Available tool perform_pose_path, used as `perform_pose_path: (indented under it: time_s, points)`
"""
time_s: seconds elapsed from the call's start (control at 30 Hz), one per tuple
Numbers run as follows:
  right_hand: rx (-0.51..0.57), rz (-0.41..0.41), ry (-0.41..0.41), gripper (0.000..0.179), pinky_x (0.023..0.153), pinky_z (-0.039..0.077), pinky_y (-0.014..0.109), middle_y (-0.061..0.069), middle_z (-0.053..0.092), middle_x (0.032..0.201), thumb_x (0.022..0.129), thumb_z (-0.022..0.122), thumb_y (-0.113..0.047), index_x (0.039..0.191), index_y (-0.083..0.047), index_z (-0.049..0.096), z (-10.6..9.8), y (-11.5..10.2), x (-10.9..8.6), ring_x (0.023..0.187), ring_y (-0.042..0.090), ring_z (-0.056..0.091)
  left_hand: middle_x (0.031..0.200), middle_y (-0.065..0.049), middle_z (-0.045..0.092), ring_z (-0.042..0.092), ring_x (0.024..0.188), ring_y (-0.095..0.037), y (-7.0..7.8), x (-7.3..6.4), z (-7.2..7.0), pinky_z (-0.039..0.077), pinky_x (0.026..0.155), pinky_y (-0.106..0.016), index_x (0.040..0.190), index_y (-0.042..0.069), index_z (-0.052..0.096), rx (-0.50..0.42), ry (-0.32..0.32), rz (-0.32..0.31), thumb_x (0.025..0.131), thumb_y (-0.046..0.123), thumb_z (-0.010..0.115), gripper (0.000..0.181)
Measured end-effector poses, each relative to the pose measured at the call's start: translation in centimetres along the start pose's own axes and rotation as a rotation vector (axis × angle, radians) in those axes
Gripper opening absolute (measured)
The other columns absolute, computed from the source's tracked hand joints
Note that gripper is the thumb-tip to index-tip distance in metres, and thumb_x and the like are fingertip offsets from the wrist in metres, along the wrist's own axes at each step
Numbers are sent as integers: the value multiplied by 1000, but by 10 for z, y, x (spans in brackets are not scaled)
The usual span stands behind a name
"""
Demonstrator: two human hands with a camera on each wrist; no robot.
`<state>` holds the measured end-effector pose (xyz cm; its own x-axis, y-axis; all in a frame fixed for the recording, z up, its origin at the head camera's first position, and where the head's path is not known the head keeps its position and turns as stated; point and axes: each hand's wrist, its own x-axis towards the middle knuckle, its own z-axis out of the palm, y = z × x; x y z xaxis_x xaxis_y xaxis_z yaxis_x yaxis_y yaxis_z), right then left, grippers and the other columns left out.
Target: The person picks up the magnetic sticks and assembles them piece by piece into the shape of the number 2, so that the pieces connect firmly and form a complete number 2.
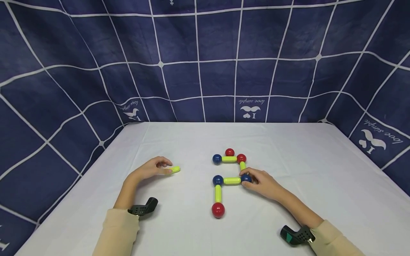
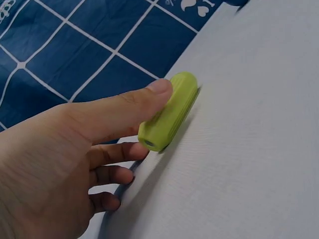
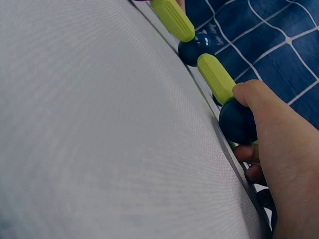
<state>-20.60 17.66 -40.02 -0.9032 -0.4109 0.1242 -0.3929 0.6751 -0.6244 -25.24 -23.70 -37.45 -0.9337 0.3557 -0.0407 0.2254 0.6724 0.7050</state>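
My left hand [image 1: 153, 168] pinches a yellow-green magnetic rod [image 2: 174, 112] between thumb and fingers, low over the table at the left. My right hand [image 1: 264, 183] grips a blue ball [image 3: 237, 121] at a corner of a chain of rods and balls. From that ball one rod [image 1: 232, 181] runs left to another blue ball [image 1: 218, 180], where a further rod [image 1: 218, 193] leads to the near red ball [image 1: 218, 210]. A second rod [image 1: 242, 166] rises from the held ball to a red ball [image 1: 241, 158], joined by a rod [image 1: 229, 159] to the far blue ball [image 1: 217, 159].
Another red ball [image 1: 229, 152] sits just behind the far rod. A white cloth covers the table [image 1: 179, 227], and a dark blue grid-patterned curtain [image 1: 179, 81] hangs around its back and sides. Black camera mounts [image 1: 144, 207] are strapped to both wrists.
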Motion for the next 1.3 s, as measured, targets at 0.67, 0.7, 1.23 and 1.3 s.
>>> perform_pose_path:
  time_s: [0.67,0.7,1.23,1.3]
  points:
    - [17,-4,-19,29,60,38,21,-4,51,80,85,61,-37,110,-23,57,1,0,0,74,12,44,80,-1,56,45,73,-13,38,12,32,38,67,-26,90,7,61,-24,-87,36,79,27,67,24]
    - [18,-3,-19,29,60,38,21,-4,51,81,85,61,-37,110,-23,57,0,0,0,74,12,44,80,-1,56,46,73,-14,44,12,34,38,66,-26,90,7,61,-30,-91,43,79,27,67,23]
    - [64,-21,-25,28,62,41,21,-2,53,87,86,60,-34,111,-21,56,-1,2,1,76,13,46,73,5,48,46,74,-12,118,6,86,38,65,-23,83,16,55,-31,-154,265,81,28,67,17]
    - [66,-21,-22,28,61,40,20,-2,53,87,87,59,-34,111,-21,56,0,2,2,76,12,46,74,6,49,46,75,-11,124,5,92,39,67,-22,83,16,55,-28,-172,291,81,29,67,18]
